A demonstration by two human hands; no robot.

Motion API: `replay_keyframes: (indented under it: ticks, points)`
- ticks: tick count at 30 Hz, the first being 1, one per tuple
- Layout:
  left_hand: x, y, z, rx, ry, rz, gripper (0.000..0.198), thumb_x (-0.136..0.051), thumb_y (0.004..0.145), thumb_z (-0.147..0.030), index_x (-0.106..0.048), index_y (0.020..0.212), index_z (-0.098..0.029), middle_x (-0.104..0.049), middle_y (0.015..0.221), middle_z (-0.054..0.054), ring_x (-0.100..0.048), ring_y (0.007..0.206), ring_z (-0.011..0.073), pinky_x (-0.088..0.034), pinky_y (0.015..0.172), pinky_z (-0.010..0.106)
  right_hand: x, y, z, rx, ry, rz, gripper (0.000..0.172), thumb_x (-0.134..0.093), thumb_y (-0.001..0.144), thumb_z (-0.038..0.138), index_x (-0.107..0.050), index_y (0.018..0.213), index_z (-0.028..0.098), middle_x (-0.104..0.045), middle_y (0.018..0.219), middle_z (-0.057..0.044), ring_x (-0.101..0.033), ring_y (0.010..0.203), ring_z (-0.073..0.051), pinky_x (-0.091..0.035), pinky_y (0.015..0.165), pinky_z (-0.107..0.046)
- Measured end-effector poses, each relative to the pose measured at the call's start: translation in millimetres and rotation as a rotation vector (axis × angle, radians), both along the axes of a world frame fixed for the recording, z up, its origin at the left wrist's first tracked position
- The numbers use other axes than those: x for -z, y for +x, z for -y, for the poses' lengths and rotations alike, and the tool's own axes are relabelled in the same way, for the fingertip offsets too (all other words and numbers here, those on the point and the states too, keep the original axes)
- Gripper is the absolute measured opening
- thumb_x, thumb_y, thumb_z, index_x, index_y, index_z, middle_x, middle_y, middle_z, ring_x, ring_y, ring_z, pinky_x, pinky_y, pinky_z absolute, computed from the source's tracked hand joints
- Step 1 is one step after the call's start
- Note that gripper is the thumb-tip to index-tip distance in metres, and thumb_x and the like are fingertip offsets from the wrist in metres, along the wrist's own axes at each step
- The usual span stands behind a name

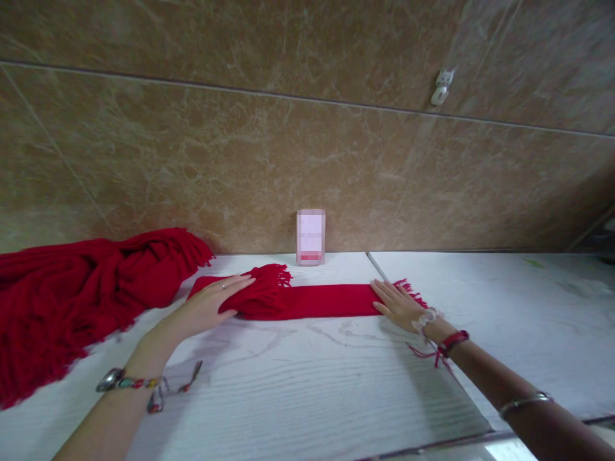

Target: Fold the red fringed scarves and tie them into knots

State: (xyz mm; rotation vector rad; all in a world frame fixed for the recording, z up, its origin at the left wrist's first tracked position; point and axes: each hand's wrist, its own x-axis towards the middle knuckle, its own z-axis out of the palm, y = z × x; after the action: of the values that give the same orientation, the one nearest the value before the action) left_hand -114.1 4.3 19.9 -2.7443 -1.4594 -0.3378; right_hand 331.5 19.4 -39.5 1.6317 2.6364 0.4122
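Observation:
A red fringed scarf lies lengthwise on the white surface, its right part flat in a narrow strip and its left part bunched. My left hand rests on the bunched part with its fingers stretched out; its thumb lies along the near edge. Near the fringe at the right end, my right hand presses flat on the strip, fingers extended. Some cloth under both palms is hidden.
A heap of red fringed cloth fills the left side. An upright phone-like object, its front blurred, leans at the brown marbled wall. A small white fixture is on that wall. The white wood-grain surface has a seam at right.

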Motion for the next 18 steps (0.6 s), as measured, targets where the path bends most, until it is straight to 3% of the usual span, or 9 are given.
replay_keyframes:
  ticks: [4,12,15,18]
  points:
    - [7.5,-5.5,2.5,0.015,0.011,-0.030,0.066,-0.038,0.062,-0.005,-0.040,0.127,-0.015,-0.042,0.132,0.004,-0.041,0.118,0.0171,-0.032,0.099,0.031,1.9,37.7,-5.8,-0.013,-0.006,0.043,0.047,-0.029,0.088,0.035,-0.037,0.130,0.016,-0.038,0.133,-0.014,-0.036,0.120,-0.029,-0.036,0.092,-0.050]
    - [22.7,-72.5,28.4,-0.012,0.085,-0.143,0.055,-0.035,0.069,-0.009,-0.049,0.121,-0.016,-0.045,0.129,0.005,-0.044,0.115,0.0229,-0.034,0.097,0.038,5.4,79.3,-10.3,-0.037,-0.034,0.029,0.047,-0.024,0.089,0.032,-0.031,0.133,0.019,-0.036,0.135,-0.011,-0.033,0.122,-0.027,-0.038,0.092,-0.048]
    - [18.4,-74.2,35.9,-0.013,0.056,-0.154,0.054,-0.036,0.070,-0.013,-0.047,0.123,-0.021,-0.045,0.130,0.002,-0.042,0.116,0.0228,-0.033,0.098,0.039,1.3,77.2,-7.6,0.008,-0.071,0.014,0.047,-0.024,0.089,0.033,-0.032,0.133,0.020,-0.035,0.135,-0.011,-0.032,0.123,-0.028,-0.035,0.091,-0.053]
    - [5.4,-56.1,35.7,-0.022,0.094,-0.110,0.055,-0.043,0.073,-0.028,-0.039,0.127,-0.026,-0.041,0.133,0.000,-0.040,0.118,0.0250,-0.033,0.098,0.040,-11.4,60.2,0.2,0.060,-0.072,-0.029,0.049,-0.028,0.087,0.037,-0.035,0.131,0.018,-0.034,0.135,-0.012,-0.027,0.125,-0.029,-0.027,0.095,-0.057]
